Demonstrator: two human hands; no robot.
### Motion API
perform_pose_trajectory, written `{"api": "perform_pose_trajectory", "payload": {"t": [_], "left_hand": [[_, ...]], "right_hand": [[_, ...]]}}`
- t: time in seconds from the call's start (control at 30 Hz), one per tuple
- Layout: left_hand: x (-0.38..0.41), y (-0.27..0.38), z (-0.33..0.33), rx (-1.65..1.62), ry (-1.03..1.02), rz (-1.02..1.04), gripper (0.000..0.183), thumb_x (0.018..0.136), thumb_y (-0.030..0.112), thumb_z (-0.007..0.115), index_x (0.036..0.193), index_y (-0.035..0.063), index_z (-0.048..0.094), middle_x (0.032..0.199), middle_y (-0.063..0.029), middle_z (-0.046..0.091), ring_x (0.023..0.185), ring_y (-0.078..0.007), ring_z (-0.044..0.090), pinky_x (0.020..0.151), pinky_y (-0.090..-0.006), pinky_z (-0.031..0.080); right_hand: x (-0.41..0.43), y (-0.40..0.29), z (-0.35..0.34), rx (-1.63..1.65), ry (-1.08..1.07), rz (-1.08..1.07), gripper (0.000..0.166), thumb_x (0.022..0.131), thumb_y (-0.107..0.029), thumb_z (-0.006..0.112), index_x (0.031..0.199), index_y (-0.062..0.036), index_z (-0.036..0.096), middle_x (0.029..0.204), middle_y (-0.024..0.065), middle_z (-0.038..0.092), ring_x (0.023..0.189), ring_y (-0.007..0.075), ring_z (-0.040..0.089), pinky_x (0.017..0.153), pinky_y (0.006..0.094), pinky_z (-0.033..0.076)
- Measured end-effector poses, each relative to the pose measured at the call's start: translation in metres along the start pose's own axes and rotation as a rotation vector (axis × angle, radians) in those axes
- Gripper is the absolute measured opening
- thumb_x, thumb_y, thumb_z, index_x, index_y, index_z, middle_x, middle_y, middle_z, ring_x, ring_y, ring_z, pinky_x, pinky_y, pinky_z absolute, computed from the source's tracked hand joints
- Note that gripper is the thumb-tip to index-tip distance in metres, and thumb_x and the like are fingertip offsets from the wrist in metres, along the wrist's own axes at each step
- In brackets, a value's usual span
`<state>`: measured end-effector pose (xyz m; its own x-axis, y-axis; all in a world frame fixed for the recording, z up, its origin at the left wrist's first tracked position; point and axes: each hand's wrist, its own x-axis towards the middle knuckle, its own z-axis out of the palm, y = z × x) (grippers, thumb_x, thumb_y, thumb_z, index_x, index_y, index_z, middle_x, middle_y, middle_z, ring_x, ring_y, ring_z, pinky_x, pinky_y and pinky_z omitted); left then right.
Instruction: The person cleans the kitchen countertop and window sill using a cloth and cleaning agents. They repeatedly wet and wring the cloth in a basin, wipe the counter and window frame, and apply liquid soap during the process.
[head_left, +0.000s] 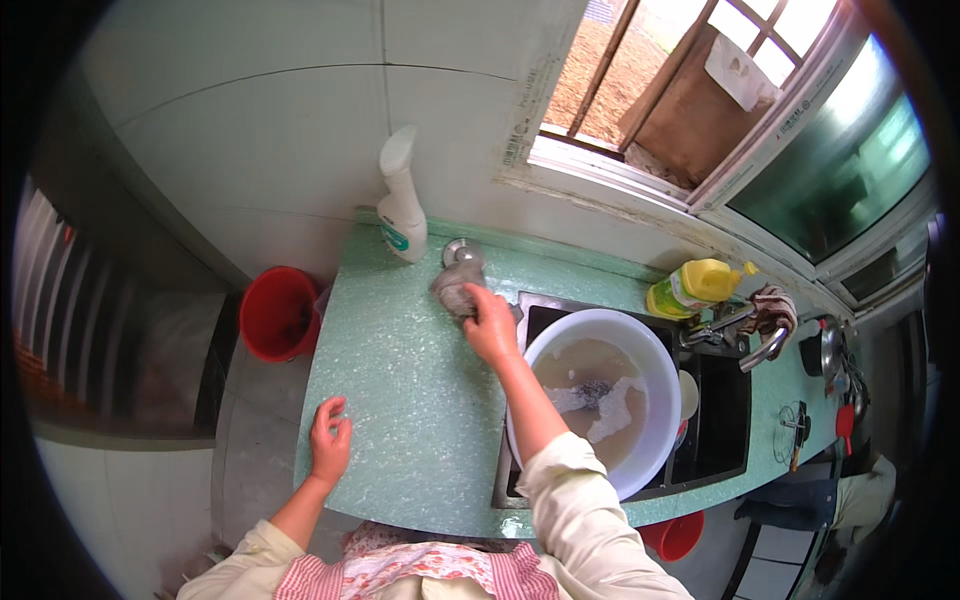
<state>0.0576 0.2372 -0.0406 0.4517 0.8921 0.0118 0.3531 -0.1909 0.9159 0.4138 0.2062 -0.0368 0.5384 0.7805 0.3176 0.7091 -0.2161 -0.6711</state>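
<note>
My right hand (491, 324) grips a bunched grey-brown cloth (454, 291) on the green speckled countertop (405, 390), just in front of a round metal fitting (462, 251). Over the counter's left edge is my left hand (330, 442), fingers loosely curled, holding nothing. A white spray bottle (403, 217) stands against the wall, left of the cloth. Right of my right forearm, a large pale basin (664, 409) of cloudy, sudsy water rests over the double sink (724, 420); something dark and scrubby lies in the water.
Behind the sink are a yellow detergent bottle (690, 289) and a faucet (709, 334) with a striped cloth (772, 307) draped over it. Red buckets (279, 315) stand on the floor at left and below the counter. Pans and utensils lie far right, where another person (855, 499) is partly visible.
</note>
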Motion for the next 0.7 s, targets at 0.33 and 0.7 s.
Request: {"api": "perform_pose_trajectory", "payload": {"t": [0.33,0.7], "left_hand": [[-0.136,-0.013,-0.019,0.021,0.062,-0.081,0.031,0.087,-0.002,0.054,0.118,0.0001,0.057,0.114,-0.0100,0.063,0.104,-0.0196,0.061,0.081,-0.0304,0.051],[-0.263,0.067,0.044,0.117,-0.184,0.048,0.030,0.085,0.001,0.060,0.114,0.0041,0.061,0.109,-0.0078,0.064,0.100,-0.0162,0.063,0.076,-0.0275,0.053]], "right_hand": [[-0.185,-0.072,-0.004,0.147,-0.244,-0.217,0.049,0.065,-0.005,0.065,0.113,-0.0116,0.062,0.120,0.0064,0.059,0.109,0.0311,0.052,0.094,0.0438,0.040],[-0.413,-0.024,-0.163,-0.120,-0.070,-0.158,0.042,0.066,-0.013,0.075,0.105,-0.0140,0.062,0.118,0.0018,0.059,0.109,0.0266,0.053,0.089,0.0430,0.041]]}}
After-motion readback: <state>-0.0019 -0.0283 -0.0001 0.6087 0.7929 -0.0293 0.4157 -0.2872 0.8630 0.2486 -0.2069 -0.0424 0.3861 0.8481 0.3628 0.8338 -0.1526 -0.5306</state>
